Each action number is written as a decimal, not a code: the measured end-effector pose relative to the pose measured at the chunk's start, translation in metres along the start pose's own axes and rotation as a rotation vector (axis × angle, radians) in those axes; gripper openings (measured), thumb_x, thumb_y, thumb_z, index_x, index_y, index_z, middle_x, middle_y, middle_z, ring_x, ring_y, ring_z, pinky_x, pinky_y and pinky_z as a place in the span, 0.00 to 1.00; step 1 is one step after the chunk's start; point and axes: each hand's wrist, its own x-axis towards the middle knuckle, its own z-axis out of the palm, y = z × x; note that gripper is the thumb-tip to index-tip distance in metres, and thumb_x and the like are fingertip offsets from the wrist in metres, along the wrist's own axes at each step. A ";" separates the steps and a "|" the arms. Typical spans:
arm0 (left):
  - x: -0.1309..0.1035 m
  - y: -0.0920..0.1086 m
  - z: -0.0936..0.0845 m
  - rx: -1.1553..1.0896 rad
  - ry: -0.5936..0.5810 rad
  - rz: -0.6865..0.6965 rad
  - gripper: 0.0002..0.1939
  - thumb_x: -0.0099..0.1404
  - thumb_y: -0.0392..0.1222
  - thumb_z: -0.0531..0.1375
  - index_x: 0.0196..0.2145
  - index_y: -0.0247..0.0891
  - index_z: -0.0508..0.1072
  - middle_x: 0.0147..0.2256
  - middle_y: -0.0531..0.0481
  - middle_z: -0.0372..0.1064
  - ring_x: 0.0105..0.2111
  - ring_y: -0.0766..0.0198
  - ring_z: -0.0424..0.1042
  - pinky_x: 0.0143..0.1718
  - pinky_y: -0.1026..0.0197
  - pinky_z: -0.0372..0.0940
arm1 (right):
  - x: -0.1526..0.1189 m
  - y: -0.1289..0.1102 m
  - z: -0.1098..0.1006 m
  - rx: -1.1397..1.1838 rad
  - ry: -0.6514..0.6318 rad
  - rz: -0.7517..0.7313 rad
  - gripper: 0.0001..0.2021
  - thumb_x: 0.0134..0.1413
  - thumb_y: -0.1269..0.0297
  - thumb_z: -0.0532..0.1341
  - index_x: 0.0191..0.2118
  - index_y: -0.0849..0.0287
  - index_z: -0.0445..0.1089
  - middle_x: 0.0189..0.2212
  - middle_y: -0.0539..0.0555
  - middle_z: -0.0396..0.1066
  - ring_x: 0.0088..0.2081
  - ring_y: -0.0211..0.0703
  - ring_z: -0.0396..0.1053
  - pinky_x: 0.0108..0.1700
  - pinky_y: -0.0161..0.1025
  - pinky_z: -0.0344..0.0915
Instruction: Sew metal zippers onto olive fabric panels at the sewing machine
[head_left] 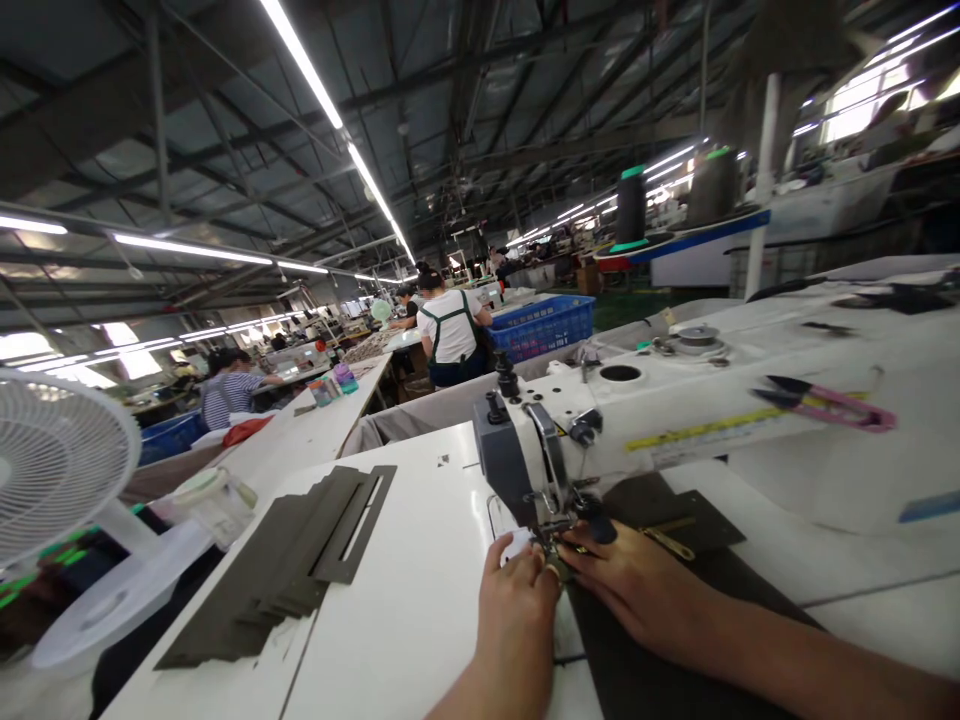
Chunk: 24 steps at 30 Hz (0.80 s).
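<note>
Under the needle area of the white and grey sewing machine (525,450), both hands work close together. My left hand (519,605) has its fingers curled and closed at the presser foot. A small white thing (516,545) shows at its fingertips, too blurred to name, and what they grip is hidden. My right hand (637,580) lies with fingers stretched out on a dark grey-brown fabric panel (615,660), its fingertips near the foot. Beside its wrist, brass-coloured metal hardware (671,540) rests on the dark material.
Stacked dark panels (292,560) lie on the table at left, near a white fan (60,460). Pink-handled thread snips (832,405) and a yellow measuring tape (697,430) are on the machine's arm. Ahead, a person in white (450,335) sits beside a blue crate (544,325).
</note>
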 end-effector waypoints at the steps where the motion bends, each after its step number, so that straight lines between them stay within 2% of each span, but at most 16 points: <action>1: 0.000 0.000 -0.001 0.000 -0.011 0.002 0.09 0.65 0.31 0.55 0.29 0.39 0.70 0.32 0.51 0.74 0.33 0.64 0.74 0.51 0.51 0.60 | 0.001 0.000 0.000 0.010 -0.001 0.004 0.17 0.54 0.77 0.49 0.45 0.61 0.70 0.43 0.59 0.71 0.44 0.48 0.68 0.46 0.45 0.65; 5: 0.004 -0.004 0.000 0.011 0.013 0.050 0.09 0.66 0.31 0.54 0.29 0.38 0.70 0.32 0.51 0.74 0.32 0.64 0.74 0.48 0.53 0.63 | 0.005 0.002 -0.002 0.064 -0.028 0.027 0.15 0.55 0.76 0.49 0.43 0.60 0.70 0.39 0.59 0.72 0.44 0.47 0.68 0.46 0.43 0.64; 8: 0.008 -0.009 0.002 0.028 0.045 0.090 0.10 0.66 0.31 0.53 0.29 0.38 0.70 0.32 0.50 0.75 0.31 0.63 0.74 0.44 0.54 0.65 | 0.009 0.003 -0.004 0.095 -0.041 0.032 0.16 0.56 0.75 0.49 0.46 0.60 0.69 0.41 0.59 0.71 0.44 0.47 0.68 0.47 0.43 0.63; 12: 0.010 -0.011 0.001 0.002 0.016 0.090 0.10 0.65 0.31 0.53 0.29 0.38 0.70 0.32 0.50 0.75 0.31 0.63 0.74 0.41 0.56 0.66 | 0.010 0.003 -0.004 0.091 -0.044 0.041 0.18 0.56 0.75 0.49 0.49 0.59 0.68 0.42 0.58 0.71 0.44 0.48 0.67 0.48 0.44 0.62; 21: 0.010 -0.012 -0.004 -0.038 -0.022 0.068 0.09 0.66 0.31 0.53 0.30 0.37 0.69 0.34 0.48 0.75 0.33 0.62 0.75 0.43 0.54 0.65 | 0.012 0.004 -0.005 0.058 -0.034 0.030 0.18 0.57 0.75 0.48 0.49 0.61 0.67 0.40 0.58 0.72 0.40 0.49 0.67 0.44 0.45 0.63; 24: 0.011 -0.012 -0.006 -0.039 -0.029 0.067 0.08 0.66 0.32 0.53 0.30 0.37 0.69 0.34 0.47 0.75 0.33 0.61 0.75 0.42 0.53 0.66 | 0.013 0.003 -0.005 0.072 -0.001 0.021 0.16 0.58 0.74 0.48 0.47 0.61 0.68 0.39 0.58 0.72 0.40 0.47 0.67 0.44 0.42 0.62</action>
